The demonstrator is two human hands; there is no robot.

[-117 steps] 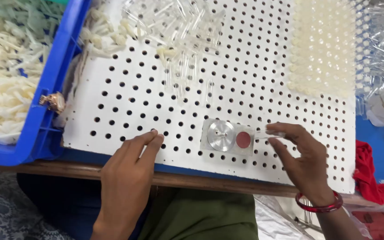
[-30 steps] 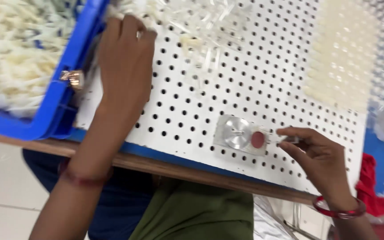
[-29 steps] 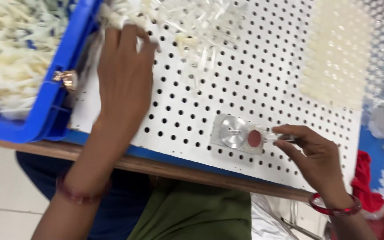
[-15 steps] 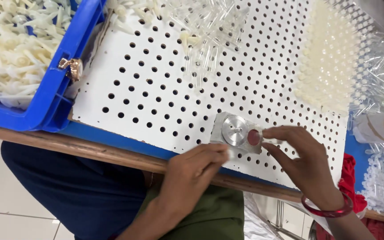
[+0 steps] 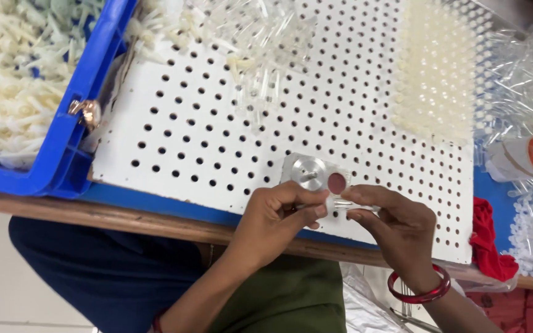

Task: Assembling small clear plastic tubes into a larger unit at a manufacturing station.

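both hands met at the near edge of the white board with holes [image 5: 229, 148], just below a small metal block [image 5: 308, 171] with a red button [image 5: 337, 182] on it. the left hand [image 5: 277, 216] was curled, thumb and fingertips pinched together toward the right; what sat between them was too small to make out. the right hand [image 5: 396, 225] was likewise pinched, finger and thumb closed on a thin clear tube [image 5: 350, 204] that lay level between the two hands, touching or nearly touching the block's lower edge. a red bangle [image 5: 419, 287] ringed the right wrist.

state of the work, as a judgement: a patch of pale pieces [image 5: 434, 80] stood packed in the holes at the far right corner of the board (only a small share of it), while most of the holes lay unfilled. a loose heap of clear tubes [image 5: 260, 37] rested at the far middle of the board, and the blue bin [image 5: 69, 142] to the left held a great many white plastic parts [image 5: 13, 74]. more clear tubes in plastic wrap [image 5: 525, 98] lay right of the board, with a tape roll [image 5: 522, 159] among them. so much stock was left and little was done; the one tube in hand looked mid-assembly.
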